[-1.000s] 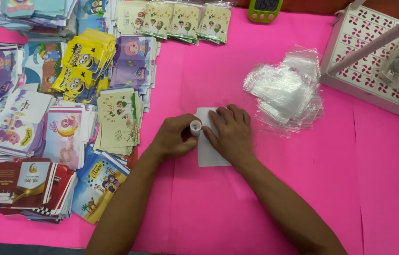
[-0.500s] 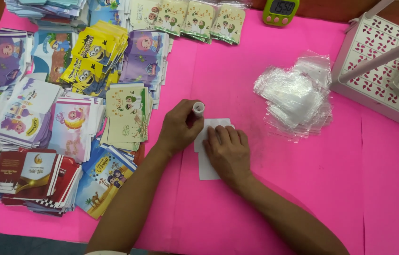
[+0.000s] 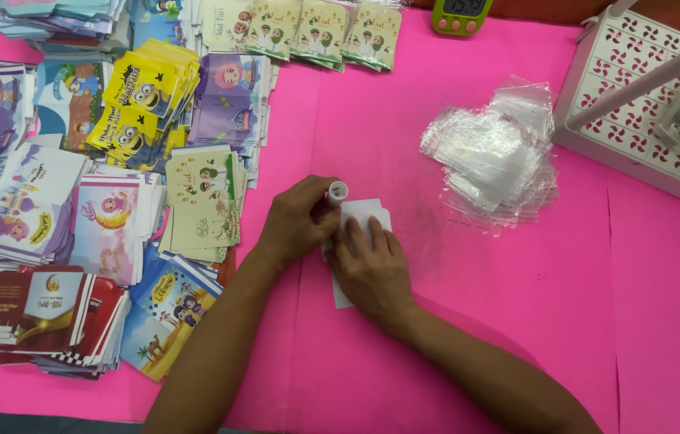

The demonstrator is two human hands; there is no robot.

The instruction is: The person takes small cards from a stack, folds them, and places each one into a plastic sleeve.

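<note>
The left hand holds a small glue stick tight. The right hand lies flat on a white card, in the middle of the pink worktop.

Matt white paper card under my right hand, smooth plastic tube in my left hand, glossy clear plastic bags, matt pink table cover.

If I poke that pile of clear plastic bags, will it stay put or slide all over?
The clear plastic bags would probably slide and spread: they lie in a loose, fanned heap on the pink table cover. They look thin and crinkly, so likely floppy and very light. Their shiny surfaces suggest that they slip easily over each other.
</note>
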